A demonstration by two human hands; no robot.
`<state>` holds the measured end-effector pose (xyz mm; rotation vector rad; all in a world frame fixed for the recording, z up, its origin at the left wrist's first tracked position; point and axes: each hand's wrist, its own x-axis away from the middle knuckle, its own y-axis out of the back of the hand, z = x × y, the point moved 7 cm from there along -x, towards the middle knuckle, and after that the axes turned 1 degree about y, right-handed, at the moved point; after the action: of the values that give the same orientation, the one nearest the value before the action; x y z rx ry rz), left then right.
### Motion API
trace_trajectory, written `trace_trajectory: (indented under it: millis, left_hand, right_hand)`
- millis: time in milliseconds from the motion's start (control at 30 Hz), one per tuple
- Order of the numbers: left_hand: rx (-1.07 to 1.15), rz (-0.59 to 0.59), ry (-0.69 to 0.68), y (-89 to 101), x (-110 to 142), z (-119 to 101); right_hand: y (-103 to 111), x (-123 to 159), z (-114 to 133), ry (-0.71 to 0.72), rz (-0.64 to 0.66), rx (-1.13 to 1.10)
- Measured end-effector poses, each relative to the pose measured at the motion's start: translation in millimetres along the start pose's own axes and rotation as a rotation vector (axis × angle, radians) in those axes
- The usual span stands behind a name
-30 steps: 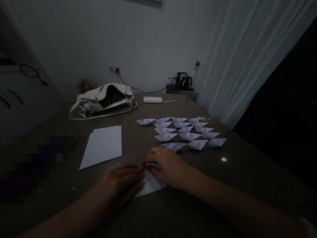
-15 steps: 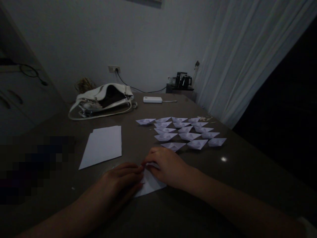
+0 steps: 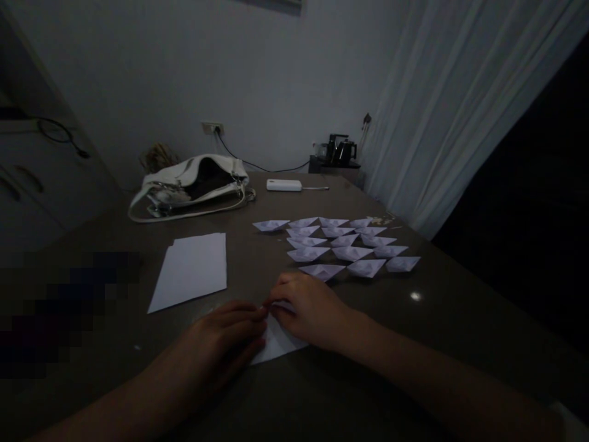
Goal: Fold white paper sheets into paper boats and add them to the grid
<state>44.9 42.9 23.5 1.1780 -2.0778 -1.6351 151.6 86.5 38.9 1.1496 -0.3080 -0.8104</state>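
Both my hands rest on a partly folded white sheet of paper (image 3: 278, 344) near the front of the dark table (image 3: 414, 344). My left hand (image 3: 227, 341) lies on its left side with fingers pressed together at the top corner. My right hand (image 3: 310, 307) covers the right side, its fingertips pinching the same corner. Just beyond my right hand, several folded paper boats (image 3: 343, 245) lie in rows.
A stack of flat white sheets (image 3: 191, 270) lies to the left. A white handbag (image 3: 193, 184) and a white power bank (image 3: 284, 185) sit at the back of the table. A kettle (image 3: 340, 150) stands by the wall, a curtain (image 3: 451, 104) on the right.
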Motion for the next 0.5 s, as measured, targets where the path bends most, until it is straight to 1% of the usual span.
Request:
trace_trajectory:
  millis: [233,367,500]
  left_hand:
    - [0.046,-0.012,0.005,3.1,-1.7,-1.7]
    - [0.041,-0.003,-0.003,3.3,-1.4,-3.0]
    - [0.031,-0.015,0.012,1.4,0.7,1.3]
  right_hand:
    - [-0.1,1.4,4.5,0.019,-0.020,0.044]
    - [1.0,4.1,6.8,0.026,-0.002,0.039]
    - [2.8,5.8,8.6,0.019,0.020,0.032]
